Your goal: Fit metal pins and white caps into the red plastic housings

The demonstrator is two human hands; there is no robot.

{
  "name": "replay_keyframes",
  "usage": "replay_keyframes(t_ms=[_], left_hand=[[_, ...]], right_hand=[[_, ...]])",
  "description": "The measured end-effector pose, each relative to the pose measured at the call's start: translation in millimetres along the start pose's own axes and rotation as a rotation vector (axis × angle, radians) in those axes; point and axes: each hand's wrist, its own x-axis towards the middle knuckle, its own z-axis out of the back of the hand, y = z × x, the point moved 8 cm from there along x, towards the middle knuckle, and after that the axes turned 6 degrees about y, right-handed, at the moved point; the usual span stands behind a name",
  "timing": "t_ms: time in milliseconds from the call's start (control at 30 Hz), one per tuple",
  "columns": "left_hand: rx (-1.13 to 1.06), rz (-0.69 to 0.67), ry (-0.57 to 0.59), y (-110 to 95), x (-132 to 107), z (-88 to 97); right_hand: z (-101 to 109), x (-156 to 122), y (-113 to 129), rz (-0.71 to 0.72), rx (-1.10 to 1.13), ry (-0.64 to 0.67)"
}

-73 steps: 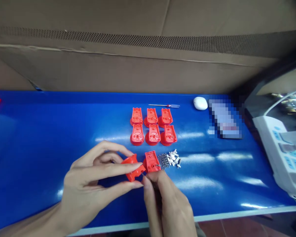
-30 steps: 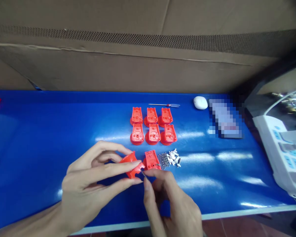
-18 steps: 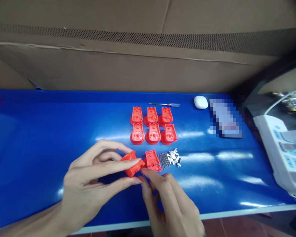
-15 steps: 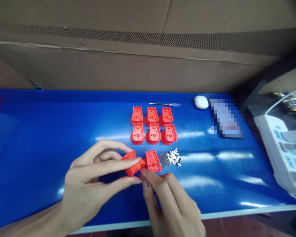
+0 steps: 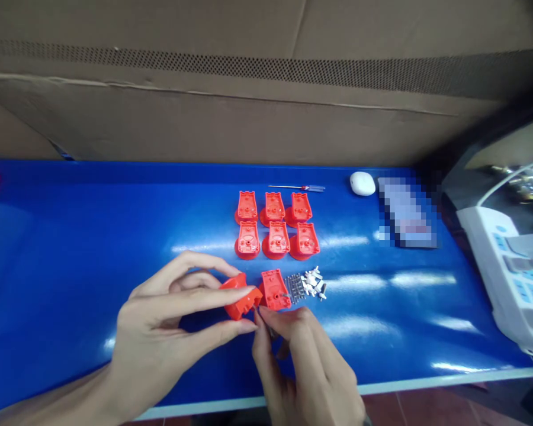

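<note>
My left hand (image 5: 173,331) grips a red plastic housing (image 5: 242,302) between thumb and fingers, its cut-out edge turned towards the right. Close against that edge, my right hand (image 5: 306,361) pinches a small dark metal piece that is mostly hidden by the fingertips. Just behind the hands, another red plastic housing (image 5: 275,290) lies with its hollow side up. Beside it are several small grey metal pins (image 5: 295,289) in rows and a loose pile of small white parts (image 5: 313,283).
Several red housings (image 5: 275,239) stand in two rows farther back. Behind them lie a screwdriver (image 5: 308,188) and a white rounded case (image 5: 362,183). A blurred-out flat object (image 5: 408,213) and a white power strip (image 5: 501,278) are at the right. Cardboard (image 5: 231,127) walls the back of the blue table (image 5: 93,236).
My right fingers have closed further around the dark metal piece and shifted slightly, so less of it shows. The housing in my left hand has turned slightly.
</note>
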Motion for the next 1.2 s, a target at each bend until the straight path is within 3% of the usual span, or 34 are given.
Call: replay_keyframes(t_ms=[333,567,933,1067,1200], left_hand=[[-0.054,0.016,0.01,-0.1,0.2,-0.8],[-0.077,0.005,0.016,-1.7,2.6,-1.2],[-0.093,0.012,0.026,-0.2,1.4,-0.1],[-0.092,-0.006,0.038,-1.4,0.7,-1.8],[-0.079,-0.024,0.039,-3.7,3.8,-3.7]], right_hand=[[-3.0,1.0,0.7,0.006,-0.038,0.027],[-6.7,-0.1,0.6,-0.022,0.053,0.081],[-6.8,-1.3,-2.7,-0.002,0.098,0.045],[-11.9,-5.6,-5.1,-0.04,0.04,0.073],[-13.6,-4.8,-7.1,-0.092,0.148,0.105]])
